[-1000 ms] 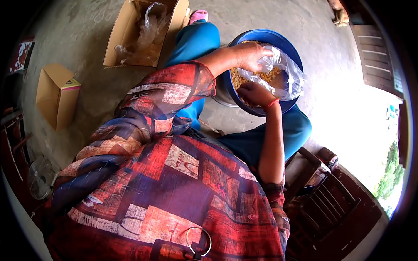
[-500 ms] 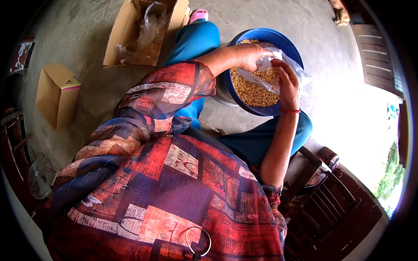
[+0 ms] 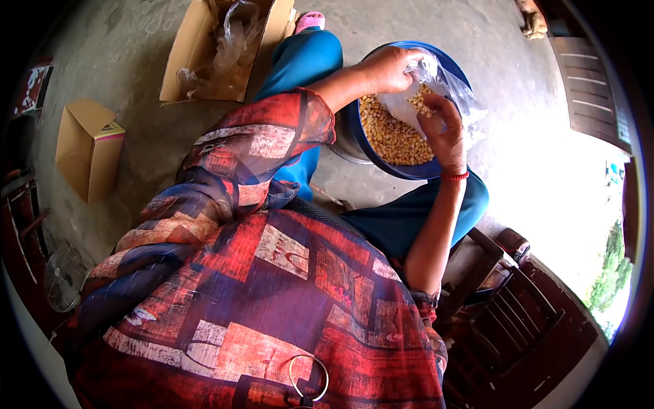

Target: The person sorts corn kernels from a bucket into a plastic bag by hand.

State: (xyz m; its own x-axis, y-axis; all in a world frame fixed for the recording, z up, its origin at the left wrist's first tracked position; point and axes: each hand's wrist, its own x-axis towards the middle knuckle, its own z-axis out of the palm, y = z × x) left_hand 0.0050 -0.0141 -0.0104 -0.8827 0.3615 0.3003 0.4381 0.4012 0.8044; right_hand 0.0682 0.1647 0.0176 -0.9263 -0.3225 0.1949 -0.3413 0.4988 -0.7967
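Note:
My left hand [image 3: 390, 71] is closed on the gathered edge of a clear plastic bag [image 3: 446, 85], lifting it over a blue bucket [image 3: 458, 67]. Yellow corn kernels [image 3: 395, 140] fill much of the bucket, and some kernels also show in the bag's mouth. At the bag's near side is my right hand [image 3: 448, 133], with a red band on the wrist. Its thumb and forefinger are curved and apart, beside the kernels in the bag. I make out nothing held between them; its other fingers are partly hidden.
An open cardboard box [image 3: 178, 58] with clear plastic inside stands at upper left. A smaller carton [image 3: 102, 157] sits farther left, above a fan [image 3: 65, 276]. My bent legs flank the bucket. A dark wooden chair [image 3: 507, 310] is at lower right.
My left hand has moved up and slightly left, pulling the bag's edge higher. My right hand's thumb and forefinger have spread apart near the bag's mouth.

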